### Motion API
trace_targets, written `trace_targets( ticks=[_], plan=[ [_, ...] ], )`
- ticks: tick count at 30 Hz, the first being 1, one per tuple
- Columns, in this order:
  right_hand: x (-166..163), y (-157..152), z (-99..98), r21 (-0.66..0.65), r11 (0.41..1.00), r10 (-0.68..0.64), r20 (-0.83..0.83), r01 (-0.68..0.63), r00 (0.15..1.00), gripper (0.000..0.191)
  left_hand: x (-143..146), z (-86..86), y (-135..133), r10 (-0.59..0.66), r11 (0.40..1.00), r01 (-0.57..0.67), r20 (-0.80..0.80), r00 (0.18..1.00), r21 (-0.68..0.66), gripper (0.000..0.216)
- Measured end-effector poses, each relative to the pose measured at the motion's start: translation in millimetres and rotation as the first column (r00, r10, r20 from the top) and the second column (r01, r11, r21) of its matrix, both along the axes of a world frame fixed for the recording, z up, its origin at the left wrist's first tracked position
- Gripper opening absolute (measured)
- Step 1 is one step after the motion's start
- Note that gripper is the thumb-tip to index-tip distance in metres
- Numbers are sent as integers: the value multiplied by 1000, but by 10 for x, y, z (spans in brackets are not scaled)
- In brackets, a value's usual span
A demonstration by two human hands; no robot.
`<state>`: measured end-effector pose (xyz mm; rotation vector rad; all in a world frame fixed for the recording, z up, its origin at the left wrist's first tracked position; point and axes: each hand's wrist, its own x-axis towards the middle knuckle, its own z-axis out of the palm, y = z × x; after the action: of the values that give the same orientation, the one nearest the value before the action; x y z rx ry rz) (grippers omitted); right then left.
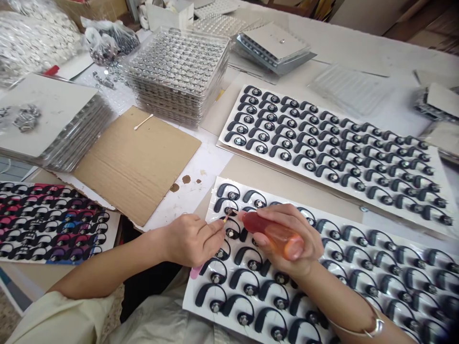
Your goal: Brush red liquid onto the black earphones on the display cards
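Observation:
My left hand [195, 239] is closed in a pinch around a thin pink-handled tool [195, 272]. Its narrow tip points at a piece near the upper left corner of the near white sheet [191, 297]. My right hand [299, 234] wraps around a translucent orange-red bottle [274, 235], tilted with its narrow end toward that same piece. Rows of black hook-shaped pieces [247, 283] with shiny round ends lie on this sheet. My right hand and forearm hide some of them. Whether either tip touches the piece, I cannot tell.
Beyond lies a second sheet of black hook pieces [332, 143]. Brown cardboard [139, 162] holds a cotton swab [143, 122]. Clear trays of metal parts [175, 71] are stacked behind. At left are another tray stack [43, 119], plastic bags [36, 43] and a colourful sheet [53, 222].

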<state>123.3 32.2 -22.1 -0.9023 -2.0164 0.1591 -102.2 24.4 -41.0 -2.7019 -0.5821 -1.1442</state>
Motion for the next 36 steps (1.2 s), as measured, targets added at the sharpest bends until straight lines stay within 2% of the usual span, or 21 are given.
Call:
trace_targets(
  ticks=[14,22,36],
  plan=[
    [-20,4,31,33,999,-35,-4,35,999,21,1,14,7,13,1000,-13,-11,1000,6,16],
    [78,-11,-11,28,999,-26,-71,29,997,28,-14,25,11,-10,1000,10,4,1000,-20,16],
    [30,3,-27,25,1000,-8,-63,10,998,25,-27,-12,10,3,1000,-3,-18,1000,-10,14]
  ],
)
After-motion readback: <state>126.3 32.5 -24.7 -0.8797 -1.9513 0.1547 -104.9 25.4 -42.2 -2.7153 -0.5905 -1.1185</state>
